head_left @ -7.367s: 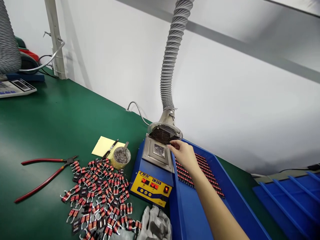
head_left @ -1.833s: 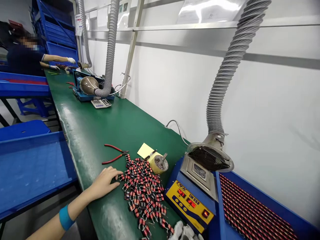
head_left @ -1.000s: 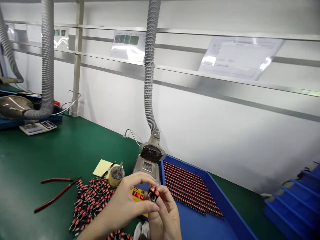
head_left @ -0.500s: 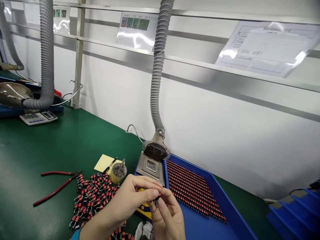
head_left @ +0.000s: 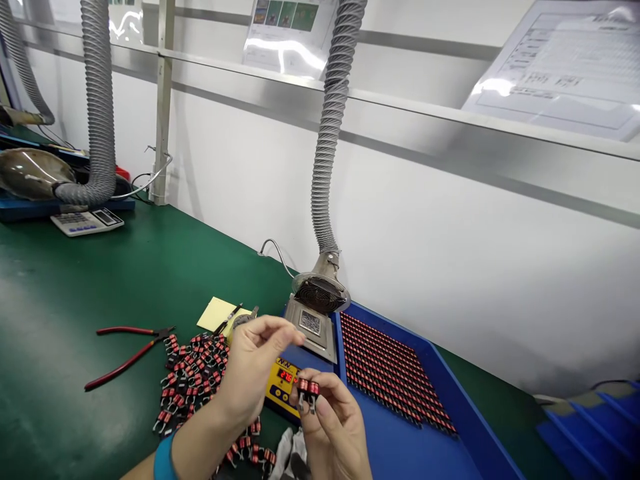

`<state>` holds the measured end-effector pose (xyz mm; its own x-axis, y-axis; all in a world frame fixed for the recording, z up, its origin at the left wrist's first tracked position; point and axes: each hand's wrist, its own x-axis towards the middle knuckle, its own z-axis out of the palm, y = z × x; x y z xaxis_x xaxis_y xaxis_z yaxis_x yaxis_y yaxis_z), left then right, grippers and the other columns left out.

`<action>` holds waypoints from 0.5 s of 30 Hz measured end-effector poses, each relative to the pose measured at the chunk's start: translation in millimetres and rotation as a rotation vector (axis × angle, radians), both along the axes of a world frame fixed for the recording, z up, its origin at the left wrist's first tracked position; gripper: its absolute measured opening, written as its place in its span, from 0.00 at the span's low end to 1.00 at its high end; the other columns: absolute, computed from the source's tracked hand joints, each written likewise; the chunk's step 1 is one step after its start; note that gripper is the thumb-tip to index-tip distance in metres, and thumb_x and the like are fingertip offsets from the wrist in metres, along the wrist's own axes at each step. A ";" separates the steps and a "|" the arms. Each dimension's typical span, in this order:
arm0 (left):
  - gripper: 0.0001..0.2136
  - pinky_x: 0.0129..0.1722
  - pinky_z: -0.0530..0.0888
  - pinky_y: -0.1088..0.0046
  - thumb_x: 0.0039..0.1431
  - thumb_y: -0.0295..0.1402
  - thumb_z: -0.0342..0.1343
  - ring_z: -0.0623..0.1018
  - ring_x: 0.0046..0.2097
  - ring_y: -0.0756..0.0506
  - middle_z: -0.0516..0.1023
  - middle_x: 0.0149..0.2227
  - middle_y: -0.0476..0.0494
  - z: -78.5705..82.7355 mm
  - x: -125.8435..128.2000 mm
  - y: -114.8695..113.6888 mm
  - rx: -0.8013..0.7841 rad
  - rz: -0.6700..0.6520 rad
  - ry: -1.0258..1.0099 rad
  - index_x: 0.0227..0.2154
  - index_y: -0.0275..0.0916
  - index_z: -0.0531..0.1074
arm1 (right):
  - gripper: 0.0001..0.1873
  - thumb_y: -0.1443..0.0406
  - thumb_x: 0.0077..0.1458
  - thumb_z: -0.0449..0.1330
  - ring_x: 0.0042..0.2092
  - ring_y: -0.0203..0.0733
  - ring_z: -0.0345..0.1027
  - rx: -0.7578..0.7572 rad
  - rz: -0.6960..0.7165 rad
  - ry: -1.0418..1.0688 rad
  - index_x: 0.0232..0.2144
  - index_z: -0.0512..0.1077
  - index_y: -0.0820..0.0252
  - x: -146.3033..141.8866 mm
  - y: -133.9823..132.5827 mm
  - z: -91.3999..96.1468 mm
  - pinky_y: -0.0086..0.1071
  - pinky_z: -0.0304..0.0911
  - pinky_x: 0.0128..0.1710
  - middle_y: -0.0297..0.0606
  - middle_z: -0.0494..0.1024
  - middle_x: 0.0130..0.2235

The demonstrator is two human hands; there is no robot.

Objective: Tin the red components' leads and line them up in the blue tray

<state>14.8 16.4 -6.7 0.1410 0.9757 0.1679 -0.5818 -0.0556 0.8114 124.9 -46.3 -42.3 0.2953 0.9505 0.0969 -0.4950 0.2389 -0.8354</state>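
Note:
My right hand (head_left: 334,427) pinches a small red-and-black coil part (head_left: 309,389) by its wire legs, low in the middle of the view. My left hand (head_left: 253,370) hovers just left of it, fingers curled loosely, thumb and forefinger apart, nothing in them. A pile of the same coil parts (head_left: 193,373) lies on the green bench under my left wrist. Directly behind my hands stands the blue and yellow solder pot (head_left: 306,347) with its red digits lit.
A blue tray (head_left: 400,440) holds rows of finished coils (head_left: 390,373). Red-handled pliers (head_left: 125,350), a yellow note pad (head_left: 217,312) and a small tin sit left of the pot. A grey fume hose (head_left: 330,153) hangs over it. A calculator (head_left: 87,221) lies far left.
My left hand has let go of the coil part and lifted up and left, fingers opening. My right hand keeps the part and has dropped slightly. The view has tilted down.

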 end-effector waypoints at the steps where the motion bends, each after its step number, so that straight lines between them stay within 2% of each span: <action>1: 0.10 0.45 0.73 0.72 0.53 0.42 0.65 0.78 0.37 0.48 0.81 0.29 0.49 0.6 -2.1 0.6 -0.002 0.015 -0.015 0.27 0.40 0.77 | 0.12 0.60 0.42 0.74 0.39 0.38 0.74 0.006 0.000 0.024 0.30 0.79 0.55 1.0 0.5 -1.0 0.29 0.70 0.42 0.37 0.80 0.36; 2: 0.10 0.47 0.73 0.71 0.53 0.41 0.65 0.78 0.39 0.47 0.82 0.31 0.48 0.9 -3.5 0.3 0.000 -0.007 -0.012 0.29 0.40 0.78 | 0.11 0.60 0.43 0.74 0.40 0.38 0.74 0.018 -0.004 0.048 0.31 0.79 0.54 2.3 1.3 -2.6 0.29 0.70 0.42 0.36 0.80 0.37; 4: 0.12 0.52 0.72 0.67 0.51 0.38 0.67 0.78 0.45 0.45 0.83 0.39 0.44 0.1 -3.9 -2.9 0.039 -0.179 0.059 0.38 0.40 0.79 | 0.10 0.62 0.45 0.73 0.41 0.37 0.75 0.055 0.002 0.083 0.32 0.78 0.51 5.7 3.8 -6.9 0.28 0.71 0.42 0.34 0.80 0.39; 6: 0.19 0.57 0.68 0.63 0.53 0.34 0.66 0.75 0.54 0.42 0.79 0.51 0.42 -2.4 -0.7 -8.0 0.099 -0.375 0.171 0.49 0.42 0.76 | 0.09 0.62 0.48 0.72 0.43 0.38 0.75 0.095 0.020 0.091 0.33 0.77 0.49 9.9 6.4 -10.4 0.31 0.71 0.44 0.32 0.79 0.39; 8: 0.20 0.60 0.64 0.61 0.57 0.32 0.62 0.72 0.58 0.42 0.75 0.56 0.42 -4.7 3.6 -12.3 0.145 -0.464 0.230 0.54 0.45 0.72 | 0.08 0.62 0.50 0.70 0.44 0.40 0.75 0.118 0.014 0.061 0.33 0.75 0.49 14.6 7.5 -10.0 0.35 0.71 0.45 0.32 0.79 0.38; 11: 0.20 0.57 0.66 0.62 0.58 0.32 0.60 0.74 0.55 0.42 0.79 0.48 0.41 -4.3 5.6 -14.8 0.148 -0.491 0.200 0.54 0.42 0.70 | 0.09 0.60 0.50 0.70 0.41 0.40 0.74 0.129 -0.068 0.000 0.34 0.75 0.49 21.9 3.5 -0.4 0.34 0.71 0.43 0.32 0.76 0.37; 13: 0.23 0.52 0.70 0.64 0.57 0.33 0.62 0.77 0.49 0.44 0.80 0.42 0.43 -1.7 2.6 -15.2 0.118 -0.583 0.164 0.56 0.42 0.67 | 0.12 0.56 0.49 0.70 0.38 0.39 0.73 0.075 -0.085 -0.026 0.37 0.77 0.50 25.9 -2.7 8.9 0.31 0.71 0.39 0.33 0.75 0.36; 15: 0.26 0.48 0.71 0.66 0.56 0.31 0.62 0.79 0.44 0.46 0.79 0.39 0.46 0.7 -1.4 -16.0 0.077 -0.691 0.144 0.58 0.43 0.63 | 0.16 0.54 0.47 0.70 0.36 0.39 0.72 -0.010 -0.045 -0.059 0.37 0.79 0.53 28.0 -9.1 16.4 0.30 0.69 0.37 0.35 0.75 0.35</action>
